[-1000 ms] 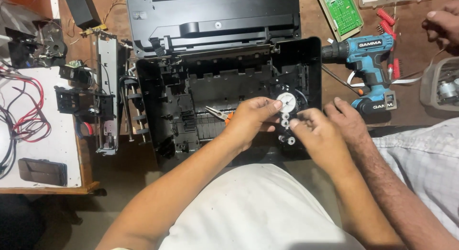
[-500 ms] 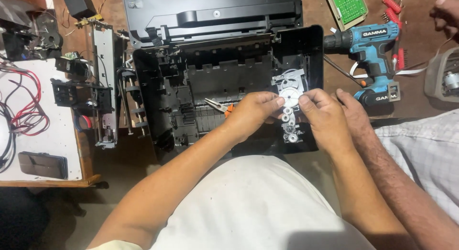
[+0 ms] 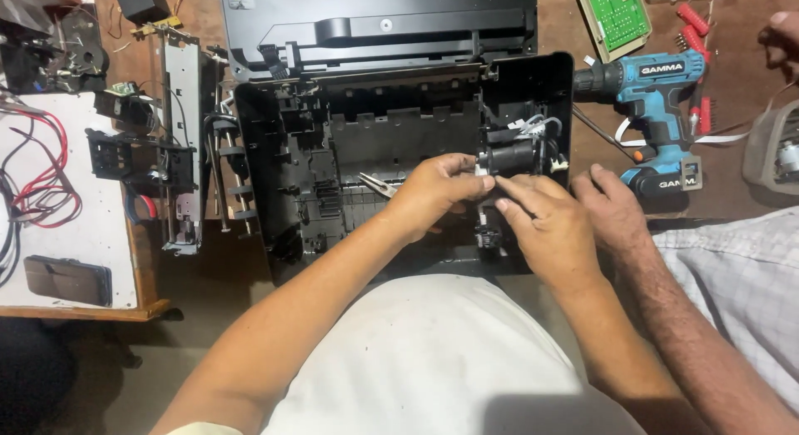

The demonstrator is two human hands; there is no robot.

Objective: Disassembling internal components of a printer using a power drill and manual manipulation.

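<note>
An opened black printer base (image 3: 333, 152) lies on the bench in front of me. My left hand (image 3: 437, 192) and my right hand (image 3: 545, 223) meet at its right side. Their fingertips pinch the lower edge of a black cylindrical drive part (image 3: 509, 158) with white wires behind it. A pair of pliers (image 3: 379, 183) rests inside the base, just left of my left hand. Another person's hand (image 3: 612, 203), on an arm in a checked sleeve, lies on the base's right edge beside my right hand.
A blue cordless drill (image 3: 657, 94) lies right of the base, with red screwdriver bits (image 3: 695, 23) and a green circuit board (image 3: 620, 10) behind it. The black printer lid (image 3: 383, 23) sits at the back. Metal frames and rollers (image 3: 183, 135) and red wires (image 3: 37, 177) are on the left.
The white gears that showed under my fingers before are out of sight, and the black cylindrical part now shows there. My hands have shifted slightly left on it.
</note>
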